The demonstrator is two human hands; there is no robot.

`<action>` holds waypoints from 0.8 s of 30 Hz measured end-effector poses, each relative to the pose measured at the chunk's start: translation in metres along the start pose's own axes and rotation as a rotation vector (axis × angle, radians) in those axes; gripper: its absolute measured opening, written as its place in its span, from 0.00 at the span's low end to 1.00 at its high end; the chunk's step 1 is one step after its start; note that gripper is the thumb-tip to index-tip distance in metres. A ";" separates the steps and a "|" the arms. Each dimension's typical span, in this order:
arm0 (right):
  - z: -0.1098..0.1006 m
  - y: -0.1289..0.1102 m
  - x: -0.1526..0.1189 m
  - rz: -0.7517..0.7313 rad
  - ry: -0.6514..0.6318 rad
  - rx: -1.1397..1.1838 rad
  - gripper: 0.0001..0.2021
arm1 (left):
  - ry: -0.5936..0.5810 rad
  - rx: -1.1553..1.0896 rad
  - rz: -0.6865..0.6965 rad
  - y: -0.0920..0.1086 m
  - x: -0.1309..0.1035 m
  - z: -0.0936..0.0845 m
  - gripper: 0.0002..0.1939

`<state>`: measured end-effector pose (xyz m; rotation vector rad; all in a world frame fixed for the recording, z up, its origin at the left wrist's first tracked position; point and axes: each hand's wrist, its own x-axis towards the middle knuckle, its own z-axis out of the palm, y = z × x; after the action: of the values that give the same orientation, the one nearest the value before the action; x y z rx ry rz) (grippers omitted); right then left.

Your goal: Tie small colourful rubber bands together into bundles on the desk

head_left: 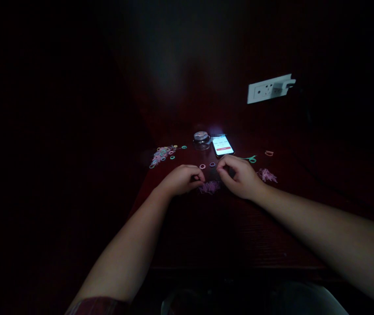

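Note:
My left hand (187, 179) is closed, its fingertips at the left edge of a small purple pile (210, 187) of thin bands. Facing it, my right hand (239, 176) is closed too, thumb and index finger pinched together. Whatever either hand holds is too small to make out. Between and just beyond the hands lie a pink ring (202, 166) and a purple ring (212, 165). A second pile of pinkish bands (267, 175) rests right of my right hand. Many multicoloured bands (161, 155) are heaped at the left.
Behind the hands stand a round clear jar (201, 141) and a phone with a lit screen (223, 146). A green item (252, 160) and an orange band (269, 153) lie to the right. A wall socket (268, 89) holds a plug. The dark table (213, 236) reaches towards me.

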<state>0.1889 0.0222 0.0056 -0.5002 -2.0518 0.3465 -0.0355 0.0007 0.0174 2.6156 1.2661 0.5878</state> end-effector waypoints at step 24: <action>0.002 0.001 0.000 0.003 -0.025 -0.008 0.06 | 0.281 0.343 -1.053 -0.093 -0.044 0.002 0.28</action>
<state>0.1876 0.0236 0.0045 -0.5063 -2.0777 0.3474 -0.1254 0.0241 -0.0259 1.6471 2.6825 0.5428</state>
